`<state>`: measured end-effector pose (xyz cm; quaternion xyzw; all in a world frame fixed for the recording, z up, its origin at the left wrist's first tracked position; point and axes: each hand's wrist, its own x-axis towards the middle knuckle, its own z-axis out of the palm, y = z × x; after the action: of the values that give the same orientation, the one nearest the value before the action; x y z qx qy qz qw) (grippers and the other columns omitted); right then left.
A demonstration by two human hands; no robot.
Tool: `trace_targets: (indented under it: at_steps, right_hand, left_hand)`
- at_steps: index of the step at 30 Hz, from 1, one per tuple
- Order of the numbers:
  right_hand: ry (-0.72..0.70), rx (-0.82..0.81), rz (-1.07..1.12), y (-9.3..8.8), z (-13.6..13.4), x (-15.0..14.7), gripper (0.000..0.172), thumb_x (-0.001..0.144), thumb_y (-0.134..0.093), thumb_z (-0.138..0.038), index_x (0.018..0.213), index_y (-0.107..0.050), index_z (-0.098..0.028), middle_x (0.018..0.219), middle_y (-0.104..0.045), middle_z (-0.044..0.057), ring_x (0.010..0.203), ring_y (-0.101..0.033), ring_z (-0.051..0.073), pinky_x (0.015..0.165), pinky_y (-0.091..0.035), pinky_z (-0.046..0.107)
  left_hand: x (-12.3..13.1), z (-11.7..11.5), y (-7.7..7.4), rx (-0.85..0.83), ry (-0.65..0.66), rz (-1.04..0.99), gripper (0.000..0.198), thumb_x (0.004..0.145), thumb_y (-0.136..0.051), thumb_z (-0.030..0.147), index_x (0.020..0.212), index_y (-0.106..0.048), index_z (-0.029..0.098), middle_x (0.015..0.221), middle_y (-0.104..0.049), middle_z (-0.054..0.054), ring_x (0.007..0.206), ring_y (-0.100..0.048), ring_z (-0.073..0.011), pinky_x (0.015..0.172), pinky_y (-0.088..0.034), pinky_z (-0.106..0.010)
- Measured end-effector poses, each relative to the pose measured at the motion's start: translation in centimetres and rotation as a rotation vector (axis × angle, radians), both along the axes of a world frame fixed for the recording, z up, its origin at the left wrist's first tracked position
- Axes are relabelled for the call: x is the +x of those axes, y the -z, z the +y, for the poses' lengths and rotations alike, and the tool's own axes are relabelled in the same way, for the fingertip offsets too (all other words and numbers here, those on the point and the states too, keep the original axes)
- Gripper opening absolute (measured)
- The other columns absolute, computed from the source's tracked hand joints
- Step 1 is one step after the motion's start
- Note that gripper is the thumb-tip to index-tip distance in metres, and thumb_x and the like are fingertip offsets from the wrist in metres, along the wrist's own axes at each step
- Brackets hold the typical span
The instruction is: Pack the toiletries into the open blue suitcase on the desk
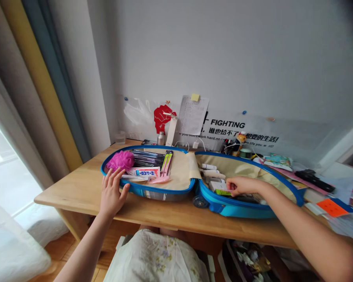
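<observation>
An open blue suitcase (pixel 164 191) lies spread on the table, both halves facing up. My left hand (pixel 113 192) rests on the left half's front rim, fingers apart, beside a purple bath puff (pixel 120 160). That half also holds a toothpaste box (pixel 147 172), dark slim packages (pixel 147 158) and green-and-pink toothbrush packs (pixel 166 162). Over the right half, my right hand (pixel 241 185) is closed, its fingertips at a small green packet (pixel 222 192) that they appear to pinch. White tubes (pixel 208 167) and a white box (pixel 216 185) lie near it. My fingers hide part of the packet.
The wooden table (pixel 76 188) runs below a wall with a banner and a pinned paper sheet (pixel 192 115). A metal bottle (pixel 161 138) stands behind the suitcase. Orange and blue cards (pixel 332 207) lie at right. Below is a bin (pixel 238 258) with crumpled waste.
</observation>
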<state>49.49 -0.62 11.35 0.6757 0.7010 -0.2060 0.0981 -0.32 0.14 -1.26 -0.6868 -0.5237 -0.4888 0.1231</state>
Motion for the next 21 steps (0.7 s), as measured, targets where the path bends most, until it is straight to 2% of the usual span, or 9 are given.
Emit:
trace_targets:
  at_steps: [7, 10, 13, 15, 18, 21]
  right_hand:
    - [0.003, -0.021, 0.072, 0.2, 0.0, 0.0, 0.026, 0.06, -0.073, -0.035, 0.077, -0.061, -0.019, 0.07, -0.061, -0.001, 0.058, -0.055, 0.013, 0.053, -0.041, 0.024]
    - [-0.046, 0.115, 0.075, -1.1, 0.3, 0.3, 0.03, 0.06, -0.075, -0.043, 0.074, -0.064, -0.019, 0.076, -0.065, 0.003, 0.068, -0.059, 0.016, 0.061, -0.045, 0.027]
    - [-0.029, 0.282, 0.23, -3.3, 1.1, -0.1, 0.041, 0.064, -0.07, -0.057, 0.081, -0.067, -0.019, 0.083, -0.068, 0.005, 0.074, -0.061, 0.018, 0.069, -0.049, 0.03]
    - [0.042, 0.356, 0.41, -4.8, 2.1, -1.4, 0.045, 0.07, -0.065, -0.06, 0.089, -0.066, -0.019, 0.083, -0.069, 0.005, 0.071, -0.062, 0.016, 0.071, -0.051, 0.03]
    - [0.18, 0.479, 0.65, -6.5, 4.0, -5.2, 0.038, 0.078, -0.066, -0.051, 0.095, -0.065, -0.017, 0.087, -0.07, 0.006, 0.065, -0.06, 0.011, 0.068, -0.052, 0.026]
    - [0.246, 0.423, 0.744, -6.7, 6.3, -10.4, 0.027, 0.082, -0.067, -0.041, 0.09, -0.066, -0.016, 0.083, -0.071, 0.006, 0.058, -0.058, 0.008, 0.059, -0.051, 0.021]
  left_hand:
    - [0.1, -0.1, -0.1, -0.006, -0.005, 0.008, 0.05, 0.094, -0.041, 0.045, 0.136, -0.048, 0.02, 0.14, -0.051, -0.013, 0.143, -0.029, -0.0309, 0.118, -0.022, -0.052]
    - [0.1, -0.1, -0.2, -0.006, -0.007, 0.002, 0.049, 0.094, -0.04, 0.045, 0.136, -0.049, 0.02, 0.139, -0.052, -0.012, 0.143, -0.029, -0.0305, 0.118, -0.021, -0.052]
    - [0.2, -0.1, -0.2, -0.006, -0.007, -0.001, 0.049, 0.094, -0.04, 0.045, 0.136, -0.049, 0.02, 0.139, -0.052, -0.013, 0.143, -0.029, -0.0306, 0.118, -0.022, -0.052]
    - [0.1, -0.1, -0.1, -0.012, -0.006, -0.003, 0.049, 0.094, -0.04, 0.045, 0.136, -0.048, 0.02, 0.139, -0.052, -0.012, 0.143, -0.029, -0.0306, 0.118, -0.022, -0.053]
    - [0.1, 0.0, 0.0, -0.013, -0.004, -0.001, 0.05, 0.094, -0.041, 0.046, 0.136, -0.048, 0.02, 0.14, -0.052, -0.013, 0.143, -0.028, -0.0308, 0.118, -0.022, -0.053]
    - [0.0, 0.0, 0.0, -0.013, -0.005, -0.002, 0.05, 0.094, -0.041, 0.046, 0.136, -0.048, 0.02, 0.14, -0.051, -0.013, 0.143, -0.029, -0.0311, 0.118, -0.022, -0.053]
